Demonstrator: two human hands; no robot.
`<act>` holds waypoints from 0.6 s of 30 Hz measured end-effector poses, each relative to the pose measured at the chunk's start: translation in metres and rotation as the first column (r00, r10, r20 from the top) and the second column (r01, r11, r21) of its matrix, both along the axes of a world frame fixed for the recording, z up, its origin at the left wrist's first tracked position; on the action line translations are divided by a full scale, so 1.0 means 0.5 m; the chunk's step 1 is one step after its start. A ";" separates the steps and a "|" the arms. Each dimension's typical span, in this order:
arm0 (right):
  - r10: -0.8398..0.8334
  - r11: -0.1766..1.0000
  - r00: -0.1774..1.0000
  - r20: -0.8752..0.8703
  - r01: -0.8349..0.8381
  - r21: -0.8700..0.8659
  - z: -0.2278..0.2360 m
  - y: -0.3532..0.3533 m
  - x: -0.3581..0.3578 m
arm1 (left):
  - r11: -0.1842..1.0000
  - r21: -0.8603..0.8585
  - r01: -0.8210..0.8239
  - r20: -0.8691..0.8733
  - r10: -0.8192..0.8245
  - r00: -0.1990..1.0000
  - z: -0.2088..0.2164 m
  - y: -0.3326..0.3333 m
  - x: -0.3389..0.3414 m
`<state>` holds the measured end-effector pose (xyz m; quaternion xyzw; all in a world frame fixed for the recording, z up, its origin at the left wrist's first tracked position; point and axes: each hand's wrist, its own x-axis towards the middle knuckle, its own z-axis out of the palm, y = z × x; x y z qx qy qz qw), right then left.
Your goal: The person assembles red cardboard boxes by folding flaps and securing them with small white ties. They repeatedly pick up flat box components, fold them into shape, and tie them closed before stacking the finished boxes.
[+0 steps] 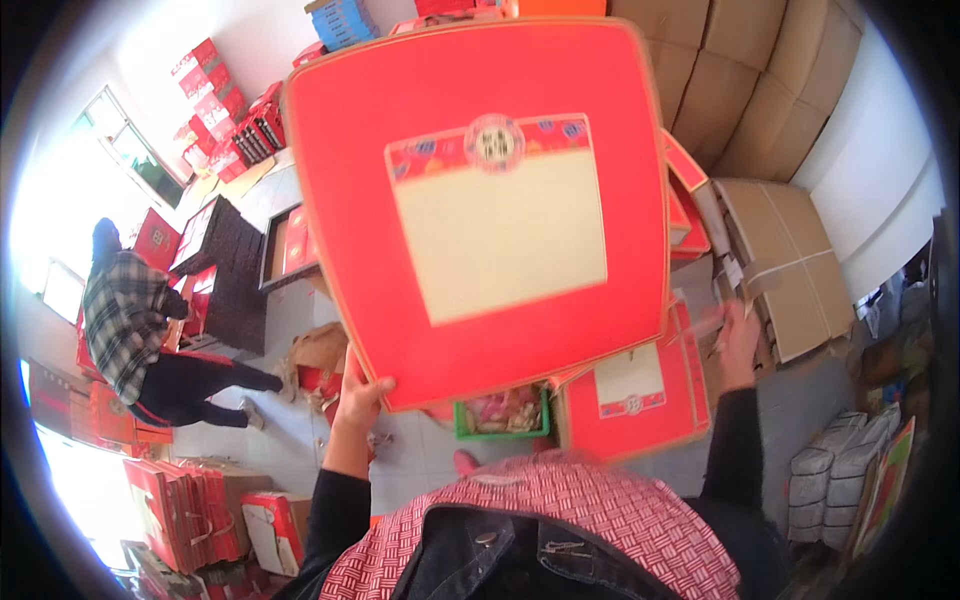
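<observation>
A large red gift box [350, 230] with a cream, framed rectangle on its face is raised before me and fills the middle of the view. At its lower left corner my left hand [360, 400] grips it, the thumb on the front; the other fingers are hidden behind. My right hand [738, 340] is off to the right, away from the box and beside a strapped stack of cardboard [785, 260]. Motion blurs its fingers. Below the raised box lies a similar red box [640, 425], partly covered by it.
A green crate [500, 432] with crumpled bits inside stands on the floor by my feet. At the left a person in a checked shirt [125, 320] stands beside stacked dark trays [235, 275]. Big brown cartons [740, 80] rise at the back right, wrapped grey bundles [830, 480] at the lower right.
</observation>
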<state>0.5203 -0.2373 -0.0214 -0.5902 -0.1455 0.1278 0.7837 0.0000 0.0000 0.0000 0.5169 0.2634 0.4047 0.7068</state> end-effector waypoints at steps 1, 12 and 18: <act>0.018 1.000 1.000 -0.016 -0.018 -0.001 -0.009 0.011 -0.020 | 0.999 -0.013 -0.037 0.000 0.037 0.999 0.003 -0.028 -0.038; 0.780 0.552 0.613 -0.125 -0.768 -0.324 -0.081 0.296 -0.558 | 0.963 -0.149 -0.223 -0.644 0.077 0.761 -0.312 -0.191 -0.491; 0.346 0.835 0.868 0.357 -0.111 -0.540 -0.180 0.304 -0.434 | 0.981 0.125 -0.150 -0.676 0.194 0.711 -0.414 -0.170 -0.502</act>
